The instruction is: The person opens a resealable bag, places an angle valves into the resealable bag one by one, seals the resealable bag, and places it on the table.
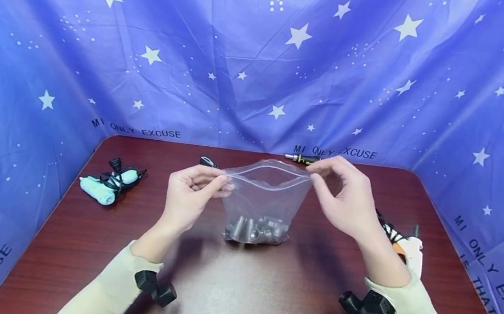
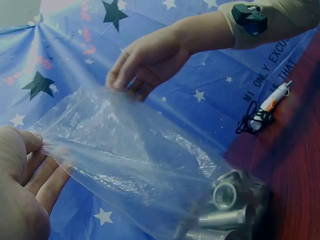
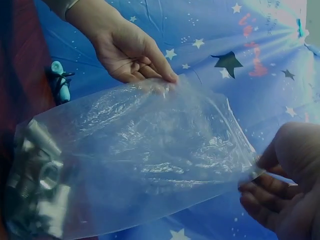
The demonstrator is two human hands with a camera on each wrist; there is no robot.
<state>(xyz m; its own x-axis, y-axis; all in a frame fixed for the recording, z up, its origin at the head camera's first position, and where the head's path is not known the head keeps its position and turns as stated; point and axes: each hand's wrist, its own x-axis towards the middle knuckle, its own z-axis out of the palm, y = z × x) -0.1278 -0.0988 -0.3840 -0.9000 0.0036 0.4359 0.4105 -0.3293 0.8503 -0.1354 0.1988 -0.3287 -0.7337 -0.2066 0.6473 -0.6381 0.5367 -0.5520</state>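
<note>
A clear zip bag (image 1: 266,193) stands on the dark red table (image 1: 257,302), several grey metal fittings (image 1: 256,230) piled in its bottom. My left hand (image 1: 193,191) pinches the bag's top left corner; my right hand (image 1: 343,194) pinches the top right corner. The bag's mouth is stretched between them. In the left wrist view the bag (image 2: 130,150) spreads from my left fingers (image 2: 35,175) to the right hand (image 2: 145,62), with the fittings (image 2: 227,210) low right. The right wrist view shows the bag (image 3: 145,155), fittings (image 3: 37,190) and both hands (image 3: 132,52) (image 3: 280,185).
A teal tool wrapped in black cord (image 1: 109,183) lies at the table's left. A screwdriver (image 1: 301,158) lies at the far edge. A white and orange tool with a cord (image 1: 409,247) lies by my right forearm. Blue starry cloth (image 1: 269,54) walls in the table.
</note>
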